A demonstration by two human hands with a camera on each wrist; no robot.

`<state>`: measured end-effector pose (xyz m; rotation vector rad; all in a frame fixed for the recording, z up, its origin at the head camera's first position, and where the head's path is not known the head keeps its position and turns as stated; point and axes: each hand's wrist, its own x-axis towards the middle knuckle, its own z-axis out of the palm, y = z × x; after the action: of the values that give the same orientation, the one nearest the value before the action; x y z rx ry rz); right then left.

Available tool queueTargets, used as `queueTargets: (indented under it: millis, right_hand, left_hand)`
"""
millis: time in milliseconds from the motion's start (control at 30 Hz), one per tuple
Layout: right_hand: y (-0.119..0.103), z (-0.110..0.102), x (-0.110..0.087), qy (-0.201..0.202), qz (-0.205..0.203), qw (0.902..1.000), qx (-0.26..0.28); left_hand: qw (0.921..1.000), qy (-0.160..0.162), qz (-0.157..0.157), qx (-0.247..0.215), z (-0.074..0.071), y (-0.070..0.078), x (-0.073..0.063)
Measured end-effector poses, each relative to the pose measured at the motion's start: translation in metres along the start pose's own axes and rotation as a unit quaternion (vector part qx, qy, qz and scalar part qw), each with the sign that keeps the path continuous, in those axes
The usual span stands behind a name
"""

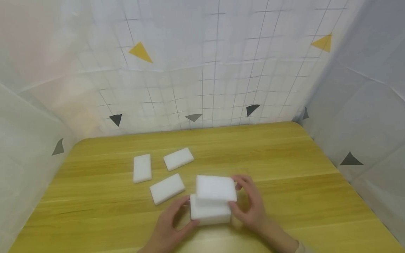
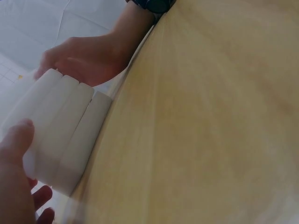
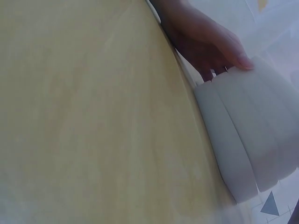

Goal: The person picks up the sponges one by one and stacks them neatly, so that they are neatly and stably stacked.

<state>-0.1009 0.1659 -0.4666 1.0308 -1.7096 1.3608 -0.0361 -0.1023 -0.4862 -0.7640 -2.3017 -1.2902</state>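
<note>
A stack of several white sponges (image 1: 210,215) sits near the table's front edge, its layers showing edge-on in the left wrist view. My left hand (image 1: 171,223) grips the stack's left end, thumb on the near side and fingers on the far side. Over the stack, a top white sponge (image 1: 216,188) is set slightly back and to the right of those below. My right hand (image 1: 251,207) pinches this top sponge at its right end, the thumb at the near corner and fingers at the far one.
Three loose white sponges lie flat to the left: one upright in view (image 1: 142,168), one at the back (image 1: 178,159), one nearer the stack (image 1: 167,189). White sheets (image 1: 177,95) with dark and yellow triangles hang around the wooden table (image 1: 284,168).
</note>
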Motion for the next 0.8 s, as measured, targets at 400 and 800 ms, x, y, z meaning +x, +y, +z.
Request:
queueTargets:
  millis: [400,800]
  right_hand:
    - [-0.015,0.008,0.006,-0.019,-0.042,0.9989,0.006]
    - [-0.018,0.008,0.005,-0.041,-0.041,0.9982,0.019]
  left_hand:
    - [1.0000,0.005,-0.001,0.001,0.001,-0.001,0.000]
    - [1.0000,0.005,-0.003,0.005,0.001,-0.001,0.000]
